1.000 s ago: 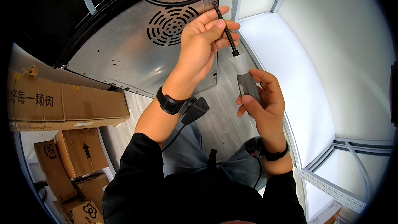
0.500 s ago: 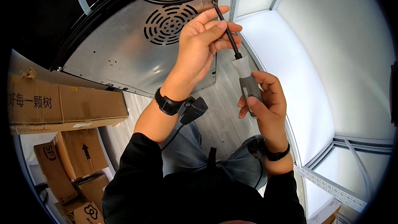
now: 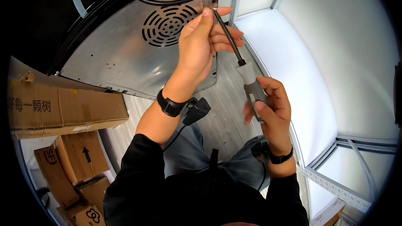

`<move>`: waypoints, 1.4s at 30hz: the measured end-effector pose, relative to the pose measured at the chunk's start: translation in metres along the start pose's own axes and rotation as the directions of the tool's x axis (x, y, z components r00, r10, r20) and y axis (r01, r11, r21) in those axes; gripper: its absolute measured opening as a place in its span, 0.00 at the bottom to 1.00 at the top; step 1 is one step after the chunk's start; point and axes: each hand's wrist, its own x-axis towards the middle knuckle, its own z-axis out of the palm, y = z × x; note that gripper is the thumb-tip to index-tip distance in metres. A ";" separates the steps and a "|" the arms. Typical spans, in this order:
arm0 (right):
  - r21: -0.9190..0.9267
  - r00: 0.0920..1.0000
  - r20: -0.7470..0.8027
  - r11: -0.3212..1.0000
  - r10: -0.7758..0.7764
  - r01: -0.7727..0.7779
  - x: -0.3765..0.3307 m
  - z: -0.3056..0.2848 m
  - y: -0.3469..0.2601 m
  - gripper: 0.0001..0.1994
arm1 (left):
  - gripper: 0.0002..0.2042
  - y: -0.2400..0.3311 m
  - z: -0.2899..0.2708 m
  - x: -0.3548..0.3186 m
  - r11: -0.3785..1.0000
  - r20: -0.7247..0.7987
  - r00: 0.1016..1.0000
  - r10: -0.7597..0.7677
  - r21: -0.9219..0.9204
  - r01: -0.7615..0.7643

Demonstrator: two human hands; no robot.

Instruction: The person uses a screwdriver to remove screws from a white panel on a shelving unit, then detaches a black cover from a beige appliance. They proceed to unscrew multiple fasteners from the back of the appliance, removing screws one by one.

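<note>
The metal panel (image 3: 125, 62) with its round vent (image 3: 167, 24) stood tilted ahead and to the person's left, a cable (image 3: 176, 1) looping across its upper edge. The left hand (image 3: 201, 46) was raised in front of the vent, pinching the shaft of a screwdriver (image 3: 243, 67); the right hand (image 3: 270, 109) sat lower and to the right, around its handle. Cardboard boxes (image 3: 63, 109) were stacked at the far left, below the panel. A shelf (image 3: 293, 71) ran along the right.
</note>
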 end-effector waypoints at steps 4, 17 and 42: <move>0.003 1.000 0.001 1.000 0.018 -0.018 -0.002 0.000 0.002 0.20 | 0.21 -0.001 0.000 -0.001 1.000 -0.079 0.997 -0.024 -0.018 0.023; 0.002 0.972 -0.196 0.992 0.127 -0.129 -0.023 -0.037 0.003 0.20 | 0.14 -0.047 0.004 -0.015 0.962 -0.039 0.990 -0.139 -0.241 0.125; -0.086 0.574 -0.818 0.993 -0.025 -0.079 -0.203 -0.428 0.032 0.16 | 0.10 -0.451 0.266 -0.001 0.774 0.289 0.756 -0.587 0.473 0.420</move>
